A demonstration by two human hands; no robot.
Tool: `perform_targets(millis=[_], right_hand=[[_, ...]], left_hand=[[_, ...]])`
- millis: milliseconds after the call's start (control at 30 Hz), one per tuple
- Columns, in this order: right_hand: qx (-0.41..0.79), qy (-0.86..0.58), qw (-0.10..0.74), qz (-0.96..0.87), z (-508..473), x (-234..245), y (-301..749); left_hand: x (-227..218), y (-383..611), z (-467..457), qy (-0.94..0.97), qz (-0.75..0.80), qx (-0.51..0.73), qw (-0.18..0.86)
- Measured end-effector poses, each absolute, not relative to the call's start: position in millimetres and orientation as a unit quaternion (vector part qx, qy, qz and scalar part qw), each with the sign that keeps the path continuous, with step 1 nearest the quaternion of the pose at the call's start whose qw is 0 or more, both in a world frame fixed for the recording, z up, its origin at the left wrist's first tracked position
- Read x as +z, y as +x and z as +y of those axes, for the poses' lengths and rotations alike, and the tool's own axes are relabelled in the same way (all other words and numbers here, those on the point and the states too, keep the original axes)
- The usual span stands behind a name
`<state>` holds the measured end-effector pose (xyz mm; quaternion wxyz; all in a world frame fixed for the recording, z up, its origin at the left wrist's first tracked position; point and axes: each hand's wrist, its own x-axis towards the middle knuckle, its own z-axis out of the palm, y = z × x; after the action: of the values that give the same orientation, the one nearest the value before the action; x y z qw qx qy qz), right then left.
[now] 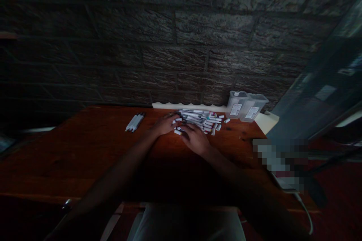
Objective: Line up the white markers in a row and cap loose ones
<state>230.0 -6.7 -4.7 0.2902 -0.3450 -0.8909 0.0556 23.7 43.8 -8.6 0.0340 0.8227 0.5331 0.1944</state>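
A heap of white markers (193, 115) lies on the wooden table in front of me, with short white caps among them. My left hand (164, 124) rests at the heap's left edge, fingers stretched toward it and apart; a white piece (178, 119) shows beside its fingertips. Over the near side of the heap lies my right hand (195, 137), fingers spread and bent down onto the markers. One white cap (178, 132) is close to its thumb side. The dim light hides exactly what the fingertips touch. To the left, several markers (135, 122) lie side by side in a separate group.
Two clear plastic containers (236, 107) with labels stand behind the heap on the right. A pale wavy-edged strip (186, 106) runs along the stone wall (181, 56). At the wooden table's (93, 150) right edge lies a blurred-out object (277, 162) with a white cable.
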Motion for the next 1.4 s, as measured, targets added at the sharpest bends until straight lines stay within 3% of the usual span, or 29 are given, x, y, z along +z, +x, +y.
perform_targets(millis=[200,433,600,1100,1400], right_hand=[[0.022,-0.296,0.249,-0.922,-13.1,-11.3,220.3],[0.017,-0.274,0.280,-0.920,-17.1,-14.6,218.6],[0.038,-0.238,0.252,-0.937,-16.6,-11.0,218.9],[0.017,-0.341,0.277,-0.898,-12.4,-8.3,226.1],[0.018,-0.381,0.288,-0.878,-1.8,-10.2,229.4]], left_hand=[[-2.8,16.8,39.2,0.807,0.563,0.177,0.036],[-4.1,9.7,35.2,0.810,0.563,0.164,0.006],[-3.6,12.3,34.4,0.821,0.544,0.174,-0.005],[-0.9,9.8,27.5,0.805,0.546,0.222,0.067],[-4.0,11.0,19.0,0.820,0.534,0.204,0.027]])
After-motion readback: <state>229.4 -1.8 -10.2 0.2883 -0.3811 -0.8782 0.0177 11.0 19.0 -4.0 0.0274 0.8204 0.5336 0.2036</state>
